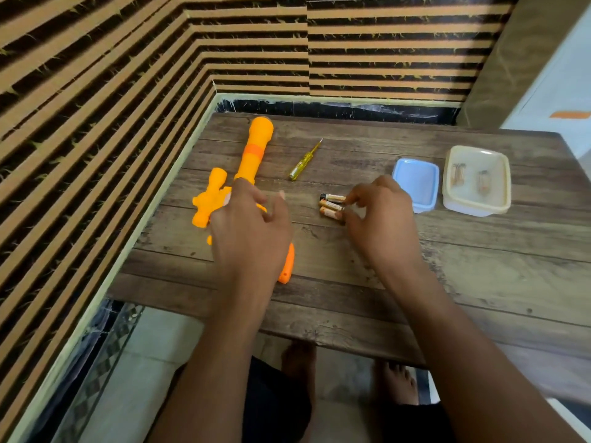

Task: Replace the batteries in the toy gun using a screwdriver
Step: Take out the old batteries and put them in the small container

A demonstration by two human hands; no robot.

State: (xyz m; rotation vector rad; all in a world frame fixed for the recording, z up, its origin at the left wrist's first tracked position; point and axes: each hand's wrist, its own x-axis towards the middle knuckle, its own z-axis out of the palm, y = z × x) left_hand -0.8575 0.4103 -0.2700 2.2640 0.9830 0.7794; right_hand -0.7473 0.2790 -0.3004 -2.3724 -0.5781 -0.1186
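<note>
An orange toy gun (252, 155) lies on the wooden table (447, 266), barrel pointing away from me. My left hand (252, 231) hovers over its middle with fingers spread and relaxed, hiding the grip area. Three batteries (331, 204) lie side by side at the table's centre. My right hand (380, 215) pinches their right ends with curled fingertips. A yellow screwdriver (303, 161) lies apart, beyond the batteries, tip pointing away.
A blue lid (417, 183) and a clear plastic box (476, 180) holding a few batteries sit at the right. A striped wall runs close along the table's left and far edges. My bare feet show below the near edge.
</note>
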